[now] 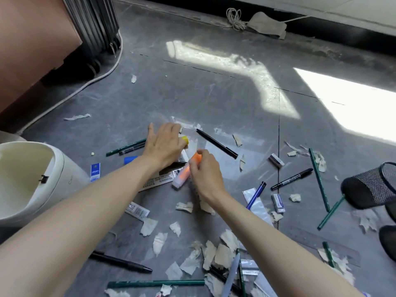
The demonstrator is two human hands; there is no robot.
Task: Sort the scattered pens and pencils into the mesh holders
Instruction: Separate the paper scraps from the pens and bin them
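Head view, and the right hand (205,170) is on it: fingertips pinched onto the cap end of the chunky orange highlighter (184,175) with its pale translucent plastic barrel. It lies slanted on the grey tiled floor (214,93), right in the middle of the scatter, its lower end down among printed wrappers. The left hand (165,144) sits palm-down just beside it, over a yellow-capped white stick (185,139); whether those fingers have closed on anything, I cannot tell. This one should be light and stiff, but smooth plastic looks slippery, and a pull on the cap alone might pop it off, so mid-barrel looks the safer hold. A slim black pen (216,143) waits just beyond both hands. The black wire-mesh holder (370,185) lies tipped on its side, well apart at the right edge, mouth facing right, so the drop looks awkward until it stands upright.
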